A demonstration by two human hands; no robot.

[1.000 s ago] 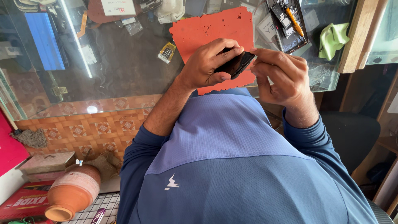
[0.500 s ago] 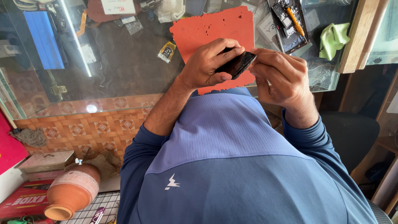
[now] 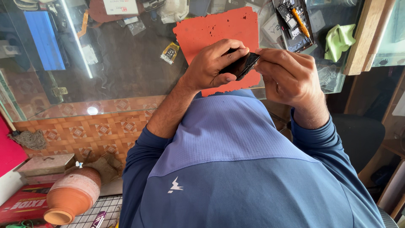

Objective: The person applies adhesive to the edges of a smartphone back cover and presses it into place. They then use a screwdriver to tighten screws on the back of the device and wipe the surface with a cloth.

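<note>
Both our hands on a small black phone above the red mat.

Our left hand (image 3: 213,63) wraps the black phone (image 3: 241,65) w/ fingers curled over its top edge and thumb under it, clenched firm; the phone is tilted, off the surface, just above the near edge of the red mat (image 3: 211,29) on the glass counter (image 3: 126,67). Our right hand (image 3: 287,76) meets the phone's right end, fingertips pinched tight there; can't tell if they hold a tool. Beyond the mat: an opened device w/ an orange-handled tool (image 3: 300,23) on it, a green cloth (image 3: 338,40) to the right. Clay pot (image 3: 71,195) on the floor, bottom left, below the counter.
</note>
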